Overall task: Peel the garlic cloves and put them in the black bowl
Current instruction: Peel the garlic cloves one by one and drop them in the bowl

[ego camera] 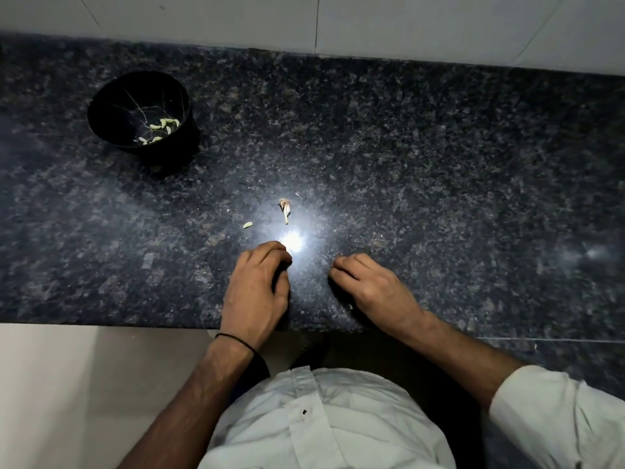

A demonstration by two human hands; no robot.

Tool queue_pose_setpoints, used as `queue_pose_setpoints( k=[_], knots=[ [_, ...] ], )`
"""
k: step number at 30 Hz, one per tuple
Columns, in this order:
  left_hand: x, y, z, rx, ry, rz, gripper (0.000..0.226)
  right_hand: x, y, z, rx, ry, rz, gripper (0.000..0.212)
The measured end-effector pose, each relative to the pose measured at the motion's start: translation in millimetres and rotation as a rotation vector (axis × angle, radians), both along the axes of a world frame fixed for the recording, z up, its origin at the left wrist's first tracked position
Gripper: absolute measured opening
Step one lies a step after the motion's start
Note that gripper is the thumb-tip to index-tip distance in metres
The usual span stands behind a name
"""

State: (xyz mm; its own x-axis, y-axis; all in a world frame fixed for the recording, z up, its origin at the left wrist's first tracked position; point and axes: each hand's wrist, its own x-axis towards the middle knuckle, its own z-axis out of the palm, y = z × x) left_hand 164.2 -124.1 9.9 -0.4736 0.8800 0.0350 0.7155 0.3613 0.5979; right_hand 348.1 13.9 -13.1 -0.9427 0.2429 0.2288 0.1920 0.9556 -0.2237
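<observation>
Farthest left, black bowl with peeled cloves inside, then one loose clove and a stalk scrap on the counter, then left hand and right hand, fingers curled under, grip contents impossible to tell.

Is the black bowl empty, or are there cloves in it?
Not empty: the black bowl stands upright with several pale cloves on its bottom.

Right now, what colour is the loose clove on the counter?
Loose clove: pale yellowish-green, head view.
</observation>
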Motion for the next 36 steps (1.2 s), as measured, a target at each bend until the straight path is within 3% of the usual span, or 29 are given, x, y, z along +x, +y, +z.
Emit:
queue_pose_setpoints(
  k=[4, 10, 15, 20, 24, 36],
  knots=[
    [1.1, 0.4, 2.2, -0.011, 0.036, -0.016, 0.025, 8.5, -1.4, 1.6, -0.028, -0.042, 0.003, 0.028],
    [5.6, 3.2, 9.9, -0.059, 0.108, -0.056, 0.020, 20.8, -23.4, 6.4, -0.100, -0.132, -0.078, 0.056],
    [3.3, 3.6, 12.2, -0.070, 0.108, -0.071, 0.017, 23.3, -30.9, 3.7, -0.115, -0.097, -0.138, 0.057],
    [1.1, 6.5, 14.1, -0.089, 0.146, -0.133, 0.011, 23.9, -31.1, -0.9, -0.065, -0.016, -0.156, 0.035],
    [-8.3, 6.1, 14.9, -0.078, 0.156, -0.204, 0.009, 16.5, -35.0, 0.2, 0.006, 0.032, -0.197, 0.030],
    [-35.0, -1.0, 3.6, -0.009, 0.071, -0.372, 0.008, -8.8, -57.8, 10.7, 0.174, -0.064, -0.426, 0.029]
  ],
)
